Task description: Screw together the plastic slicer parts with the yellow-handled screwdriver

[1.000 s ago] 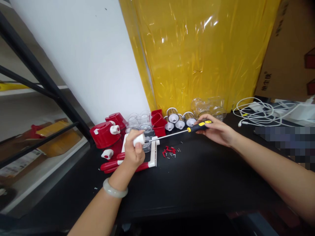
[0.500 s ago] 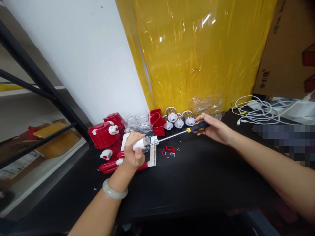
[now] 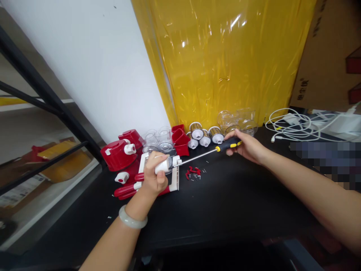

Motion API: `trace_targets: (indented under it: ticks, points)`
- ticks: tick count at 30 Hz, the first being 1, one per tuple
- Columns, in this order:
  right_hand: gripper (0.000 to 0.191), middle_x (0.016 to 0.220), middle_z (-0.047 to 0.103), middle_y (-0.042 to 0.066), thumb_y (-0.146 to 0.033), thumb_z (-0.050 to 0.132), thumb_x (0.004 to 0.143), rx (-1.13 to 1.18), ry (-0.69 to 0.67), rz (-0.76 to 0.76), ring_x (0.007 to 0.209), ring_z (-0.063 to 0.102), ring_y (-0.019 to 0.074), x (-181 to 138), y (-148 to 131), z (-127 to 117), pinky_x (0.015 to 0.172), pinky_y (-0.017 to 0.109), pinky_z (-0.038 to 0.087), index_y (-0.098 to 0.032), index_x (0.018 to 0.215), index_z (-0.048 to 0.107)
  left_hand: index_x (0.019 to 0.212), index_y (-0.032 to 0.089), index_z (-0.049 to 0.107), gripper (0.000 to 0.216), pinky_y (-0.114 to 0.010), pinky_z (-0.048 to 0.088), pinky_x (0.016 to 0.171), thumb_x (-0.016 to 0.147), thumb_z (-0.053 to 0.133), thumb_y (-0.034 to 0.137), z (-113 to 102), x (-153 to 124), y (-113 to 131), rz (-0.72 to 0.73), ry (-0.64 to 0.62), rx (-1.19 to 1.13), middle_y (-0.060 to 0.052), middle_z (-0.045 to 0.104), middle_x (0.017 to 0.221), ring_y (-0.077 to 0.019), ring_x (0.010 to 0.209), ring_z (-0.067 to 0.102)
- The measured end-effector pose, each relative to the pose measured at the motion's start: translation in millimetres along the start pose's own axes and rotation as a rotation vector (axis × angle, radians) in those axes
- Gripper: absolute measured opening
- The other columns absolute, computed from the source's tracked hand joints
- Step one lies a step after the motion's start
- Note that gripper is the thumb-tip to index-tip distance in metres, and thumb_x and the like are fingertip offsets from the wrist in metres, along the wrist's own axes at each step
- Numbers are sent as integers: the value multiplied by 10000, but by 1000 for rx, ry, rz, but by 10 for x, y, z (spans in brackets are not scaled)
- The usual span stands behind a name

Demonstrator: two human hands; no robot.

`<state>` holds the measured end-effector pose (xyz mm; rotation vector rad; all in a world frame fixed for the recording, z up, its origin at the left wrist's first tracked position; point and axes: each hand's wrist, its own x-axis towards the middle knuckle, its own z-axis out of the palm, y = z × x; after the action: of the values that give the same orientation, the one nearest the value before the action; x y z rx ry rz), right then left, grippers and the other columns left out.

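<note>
Cylinder (image 3: 162, 166): While our left grip (image 3: 155, 175) is wrapped round this smooth white piece above the surface (image 3: 225, 210), its far end faces the screwdriver (image 3: 219, 148).
Screwdriver: Our right grip (image 3: 245, 146) is narrow, the fingers holding the black-and-yellow handle; the thin metal shaft slants down to the cylinder, but we cannot tell whether the tip is inside.
Bracelet (image 3: 132, 219): a pale, glossy ring on our left wrist.
Red housings (image 3: 114, 155): rounded, shiny plastic with white fittings; a white knob (image 3: 122, 177) lies just in front.
Frame (image 3: 175, 177): white plastic, slotted, partly behind our left grip.
Filters (image 3: 216, 135): four short drums, mesh-like sides, white ends, grouped between the angular red cups (image 3: 180, 142) and some clear parts (image 3: 248, 126).
Screws (image 3: 195, 175): small and silvery, scattered beside little red clips (image 3: 194, 170).
Sheet (image 3: 220, 56): yellow, glossy, creased.
Carton (image 3: 318, 56): brown cardboard with dark Chinese characters running sideways and a ® mark; we cannot read them surely.
Cable (image 3: 293, 124): white, loosely coiled.
</note>
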<state>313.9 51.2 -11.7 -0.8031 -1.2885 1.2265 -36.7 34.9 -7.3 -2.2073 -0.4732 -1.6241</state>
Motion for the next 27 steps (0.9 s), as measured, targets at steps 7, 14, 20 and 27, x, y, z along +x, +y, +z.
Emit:
trace_targets:
  ticks: [7,14,20,27]
  points:
    - [361,786,586,-13,-430,869,697,138,96,-108,697,570,149,46,-19,-13,613,303,483,-246,788,571,1335,266,505,354,-412,497,727,1026,394,397,16,22,20,45,-137,-7,-73,651,974,-234,830,620]
    - [340,769,670,30,-512,821,733,118,74,-53,703,646,207,37,-98,-43,609,365,539,-253,848,631,1324,237,538,347,-379,499,739,1036,398,372,35,30,64,19,-220,-29,-68,638,957,-218,842,614]
    - [475,469,503,-36,-631,820,725,27,137,-64,401,466,114,62,-67,-37,409,258,362,-223,805,590,1335,230,532,347,-360,488,711,1036,408,355,43,53,79,16,-246,-36,-71,629,964,-213,844,603]
    - [453,515,505,-39,-587,815,763,79,212,-100,413,473,95,87,-42,-31,420,248,391,-224,771,545,1326,220,539,335,-356,508,735,1036,409,327,44,83,100,-15,-283,-12,-82,637,1005,-211,880,614]
